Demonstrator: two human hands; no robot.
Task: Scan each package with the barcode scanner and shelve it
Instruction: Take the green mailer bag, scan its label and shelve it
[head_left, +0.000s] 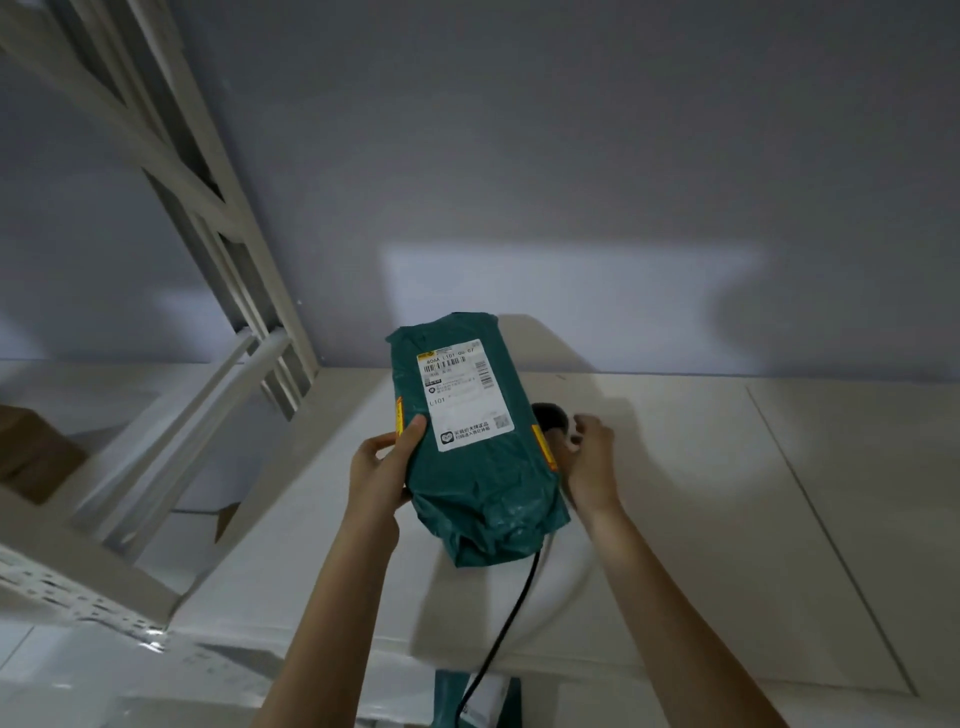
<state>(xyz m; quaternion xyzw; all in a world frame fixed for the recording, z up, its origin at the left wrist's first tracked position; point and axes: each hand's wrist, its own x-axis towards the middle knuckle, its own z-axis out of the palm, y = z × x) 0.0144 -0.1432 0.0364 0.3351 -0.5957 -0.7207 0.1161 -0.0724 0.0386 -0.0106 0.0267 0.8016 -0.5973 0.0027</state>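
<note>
left hand (383, 464) holds green package (470, 441) | right hand (589, 454) curls on scanner (550, 415) (half hidden behind package) | scan pending | shelf (156, 493) left of package, shelving left

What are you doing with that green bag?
The left hand holds a green package up over the white table, label facing up. The right hand is beside it at a dark scanner, mostly hidden behind the package. Its black cable trails off the table edge. The shelf rack stands to the left.
</note>
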